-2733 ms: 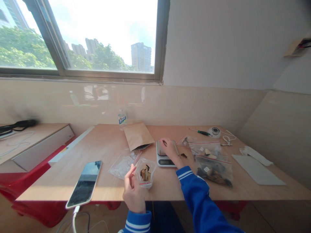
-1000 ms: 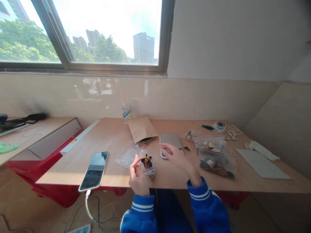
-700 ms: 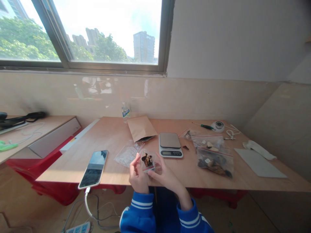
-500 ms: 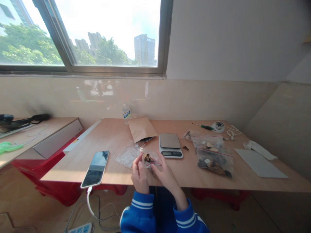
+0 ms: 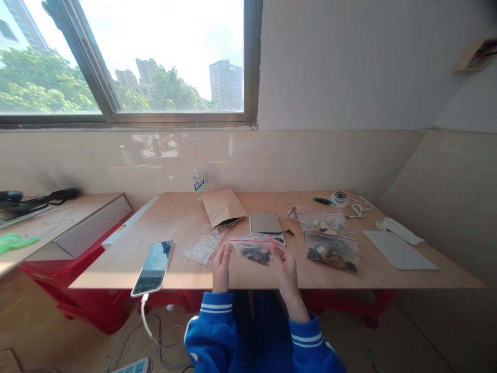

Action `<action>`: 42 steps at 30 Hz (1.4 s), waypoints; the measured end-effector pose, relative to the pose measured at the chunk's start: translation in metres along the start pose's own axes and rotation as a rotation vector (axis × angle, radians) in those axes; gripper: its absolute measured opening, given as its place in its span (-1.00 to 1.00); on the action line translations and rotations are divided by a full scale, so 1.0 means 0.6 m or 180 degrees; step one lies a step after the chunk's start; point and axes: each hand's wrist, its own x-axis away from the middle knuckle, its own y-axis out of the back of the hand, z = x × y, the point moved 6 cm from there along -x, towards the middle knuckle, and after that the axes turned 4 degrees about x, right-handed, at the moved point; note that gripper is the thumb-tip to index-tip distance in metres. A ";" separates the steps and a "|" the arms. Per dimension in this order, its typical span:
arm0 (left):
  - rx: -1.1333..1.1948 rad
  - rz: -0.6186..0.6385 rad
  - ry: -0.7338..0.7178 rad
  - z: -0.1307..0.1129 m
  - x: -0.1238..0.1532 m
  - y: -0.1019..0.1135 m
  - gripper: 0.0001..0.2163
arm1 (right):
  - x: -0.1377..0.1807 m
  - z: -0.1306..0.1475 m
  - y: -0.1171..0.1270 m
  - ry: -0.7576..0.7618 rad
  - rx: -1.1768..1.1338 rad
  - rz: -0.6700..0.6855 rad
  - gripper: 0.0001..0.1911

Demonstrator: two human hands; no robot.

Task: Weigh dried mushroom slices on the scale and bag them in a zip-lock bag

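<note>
A small clear zip bag (image 5: 254,251) with dark dried pieces inside is stretched between both hands, held flat above the front edge of the wooden table (image 5: 182,217). My left hand (image 5: 222,265) pinches its left end and my right hand (image 5: 286,265) pinches its right end, along the red zip strip. Just behind the bag stands a small digital scale (image 5: 265,223) with nothing on its pan. An empty clear bag (image 5: 203,245) lies to the left of my hands.
A phone (image 5: 152,260) on a white cable lies at the front left. Behind are a brown paper envelope (image 5: 222,205) and a small bottle (image 5: 198,183). Filled zip bags (image 5: 330,248) lie at the right, with a screwdriver (image 5: 317,199), a white sheet (image 5: 396,249) and a lower side table (image 5: 58,220) on the left.
My right hand left the scale and came to the bag that my left hand held upright. Both hands now hold the bag stretched out flat, its ends pulled apart.
</note>
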 end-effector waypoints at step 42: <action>0.0125 0.0002 0.0256 -0.013 0.056 -0.019 -0.58 | -0.007 -0.016 0.090 0.0309 0.1205 0.0034 -0.44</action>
